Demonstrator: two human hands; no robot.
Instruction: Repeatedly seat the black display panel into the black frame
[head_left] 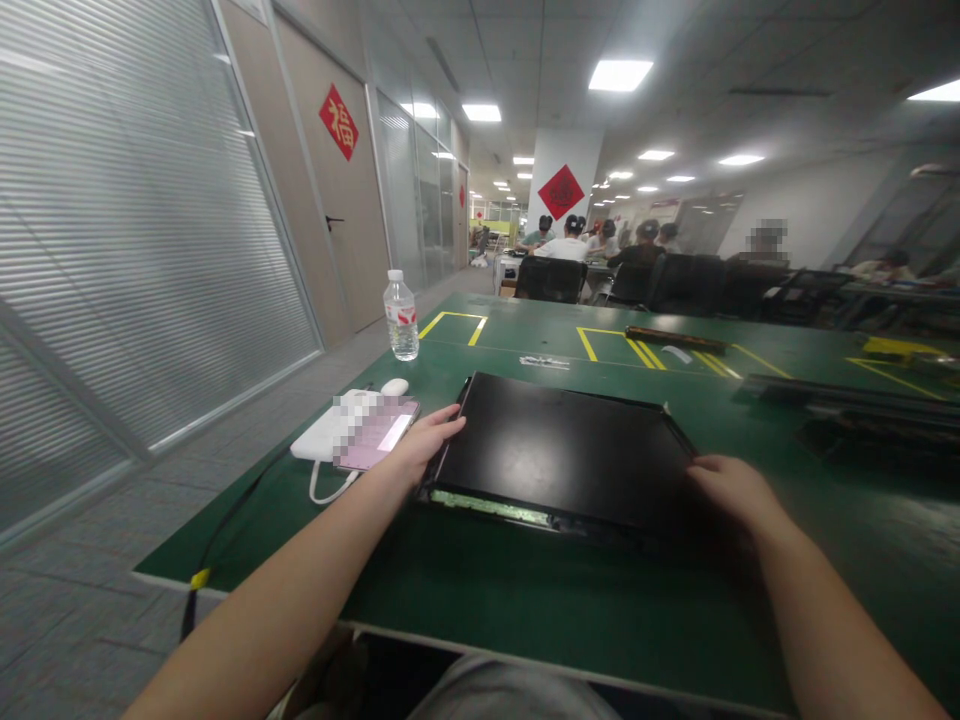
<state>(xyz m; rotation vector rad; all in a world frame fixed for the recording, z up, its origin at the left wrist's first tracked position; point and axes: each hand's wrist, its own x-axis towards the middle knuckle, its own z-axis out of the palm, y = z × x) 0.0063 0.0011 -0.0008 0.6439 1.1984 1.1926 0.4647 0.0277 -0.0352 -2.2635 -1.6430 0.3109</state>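
Note:
A black flat display panel (562, 450) lies in front of me, just at or above the green table; I cannot tell whether it touches. A greenish circuit strip (491, 506) runs along its near edge. My left hand (429, 440) grips the panel's left edge, fingers on the rim and thumb side toward me. On the opposite side my right hand (735, 487) is closed around the right edge, its fingertips partly hidden beneath. Beside my left hand rest a phone (386, 432) and a white box-shaped device (319, 432) with a white cable.
The green table (570, 590) carries yellow tape outlines. A water bottle (403, 318) stands at the far left, near a white rounded object (394, 387). A dark bar (675, 340) lies at the back, and dark strips (862, 400) lie right. Several people sit beyond.

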